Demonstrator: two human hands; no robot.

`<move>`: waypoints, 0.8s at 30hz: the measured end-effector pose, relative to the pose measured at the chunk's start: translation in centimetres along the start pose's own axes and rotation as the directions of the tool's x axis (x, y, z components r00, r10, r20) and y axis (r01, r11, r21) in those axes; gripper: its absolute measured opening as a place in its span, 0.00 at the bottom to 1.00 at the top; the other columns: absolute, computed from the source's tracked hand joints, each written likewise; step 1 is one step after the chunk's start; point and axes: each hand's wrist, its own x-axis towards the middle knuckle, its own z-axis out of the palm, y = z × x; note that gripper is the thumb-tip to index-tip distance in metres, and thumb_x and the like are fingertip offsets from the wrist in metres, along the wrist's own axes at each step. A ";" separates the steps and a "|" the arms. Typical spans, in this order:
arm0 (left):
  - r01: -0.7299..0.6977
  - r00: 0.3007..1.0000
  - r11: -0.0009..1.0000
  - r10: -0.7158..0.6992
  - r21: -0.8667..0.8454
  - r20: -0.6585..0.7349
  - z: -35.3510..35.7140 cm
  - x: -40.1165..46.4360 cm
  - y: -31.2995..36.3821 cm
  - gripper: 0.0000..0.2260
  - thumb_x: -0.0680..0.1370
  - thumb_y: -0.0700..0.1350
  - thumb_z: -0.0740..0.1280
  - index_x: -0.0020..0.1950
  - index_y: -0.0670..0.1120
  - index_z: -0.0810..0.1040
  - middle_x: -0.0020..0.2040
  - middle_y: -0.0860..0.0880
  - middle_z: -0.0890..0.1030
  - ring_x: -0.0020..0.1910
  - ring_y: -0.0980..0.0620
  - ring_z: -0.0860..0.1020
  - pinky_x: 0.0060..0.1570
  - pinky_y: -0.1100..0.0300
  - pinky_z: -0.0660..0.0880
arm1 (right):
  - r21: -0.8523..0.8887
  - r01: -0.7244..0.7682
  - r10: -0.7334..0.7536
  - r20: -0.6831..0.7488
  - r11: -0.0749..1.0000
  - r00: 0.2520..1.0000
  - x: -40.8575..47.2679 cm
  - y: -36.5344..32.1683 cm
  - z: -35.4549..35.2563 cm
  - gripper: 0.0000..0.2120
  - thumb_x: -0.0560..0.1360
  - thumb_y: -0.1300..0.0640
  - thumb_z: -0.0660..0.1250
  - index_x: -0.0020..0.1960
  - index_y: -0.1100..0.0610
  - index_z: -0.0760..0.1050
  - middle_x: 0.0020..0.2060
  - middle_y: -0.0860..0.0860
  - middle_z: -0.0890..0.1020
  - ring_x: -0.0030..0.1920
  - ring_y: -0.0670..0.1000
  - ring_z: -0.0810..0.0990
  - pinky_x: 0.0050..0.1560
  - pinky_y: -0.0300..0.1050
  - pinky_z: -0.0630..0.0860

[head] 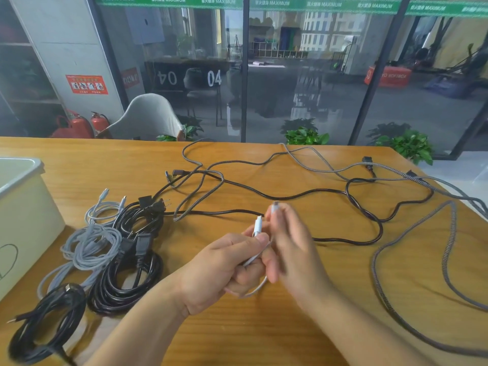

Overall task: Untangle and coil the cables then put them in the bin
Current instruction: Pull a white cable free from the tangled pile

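Observation:
My left hand (227, 262) grips a short white cable (257, 228) above the middle of the wooden table (250, 326), one white plug sticking up past the thumb. My right hand (290, 244), blurred, pinches the cable's other plug at its fingertips. A loop of the white cable hangs below my left fist. Coiled cables lie at the left: a grey braided coil (89, 247), a black power-cord coil (126, 281) and a thin black coil (45, 326). Loose across the table run a black cord (290, 196) and a grey braided cable (396, 244), crossing each other. The cream bin (21, 223) stands at the far left.
The table's far edge runs along a glass wall, with a grey chair (150, 117) and potted plants (306, 136) behind it. The right table edge slants past the braided cable. Black plugs (368, 162) lie at the far right.

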 end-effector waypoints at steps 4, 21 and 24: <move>-0.012 1.000 1.000 0.012 -0.005 -0.011 0.1 0.0 0.1 0.22 0.84 0.54 0.57 0.40 0.41 0.81 0.27 0.51 0.57 0.27 0.51 0.53 0.28 0.62 0.57 | -0.124 0.128 -0.134 -0.043 0.984 0.990 -0.6 0.1 0.6 0.16 0.87 0.50 0.52 0.49 0.60 0.69 0.32 0.45 0.73 0.34 0.46 0.71 0.36 0.45 0.71; -0.090 0.807 0.983 0.166 0.160 -0.567 2.4 1.4 -0.2 0.25 0.88 0.52 0.52 0.37 0.41 0.74 0.28 0.48 0.63 0.24 0.53 0.59 0.25 0.64 0.59 | -0.351 0.234 -0.306 -0.164 0.906 0.938 -0.5 1.2 0.9 0.09 0.87 0.43 0.54 0.55 0.43 0.72 0.32 0.48 0.78 0.28 0.54 0.77 0.28 0.60 0.75; -0.053 0.842 0.971 0.168 0.231 -0.512 2.5 1.5 -0.4 0.27 0.87 0.50 0.56 0.37 0.32 0.75 0.27 0.45 0.71 0.24 0.53 0.63 0.26 0.65 0.63 | -0.348 0.217 -0.286 -0.161 0.912 0.944 -0.5 1.0 0.7 0.12 0.87 0.44 0.54 0.58 0.45 0.75 0.32 0.45 0.78 0.28 0.50 0.76 0.28 0.52 0.75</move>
